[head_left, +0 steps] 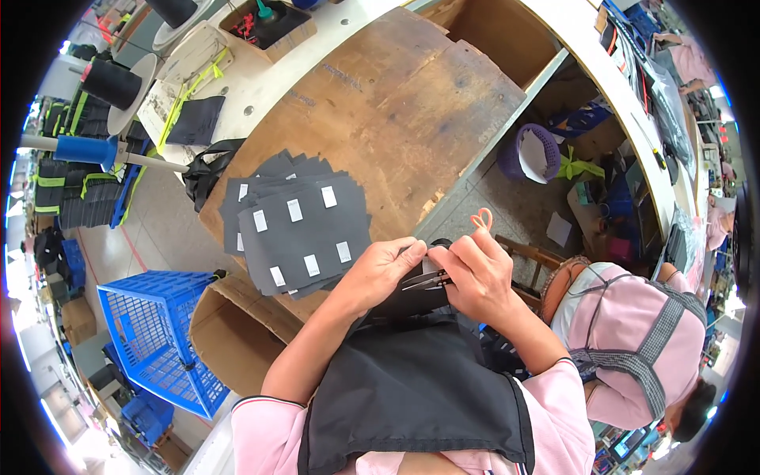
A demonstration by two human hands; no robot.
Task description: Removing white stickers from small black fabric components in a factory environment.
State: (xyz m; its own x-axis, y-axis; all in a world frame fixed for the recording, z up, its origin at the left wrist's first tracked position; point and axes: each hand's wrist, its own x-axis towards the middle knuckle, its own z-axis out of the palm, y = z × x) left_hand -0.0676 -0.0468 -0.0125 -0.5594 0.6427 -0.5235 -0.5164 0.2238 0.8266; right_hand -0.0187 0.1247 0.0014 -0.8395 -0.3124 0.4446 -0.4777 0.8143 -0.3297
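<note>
My left hand [376, 273] is closed in a pinch on the edge of a piece of black fabric [412, 299] in front of my apron. Close beside it, my right hand [479, 273] is closed, with its thumb and forefinger at the same dark edge. Thread snips [423, 282] sit in my right hand, their metal blades pointing left below the fingers. An orange cord loop [481, 219] sticks up at the right fingers. Left of my hands, a stack of dark grey pieces with small white labels [305, 226] lies fanned out on the wooden board. Much of the fabric is hidden by my hands.
The worn wooden board [388, 87] spans the table. A cardboard box [229, 332] and a blue plastic crate [162, 336] stand at the left. Black thread cones [111, 83] are at the upper left. A purple basket [529, 154] stands at the right, near another person [633, 340].
</note>
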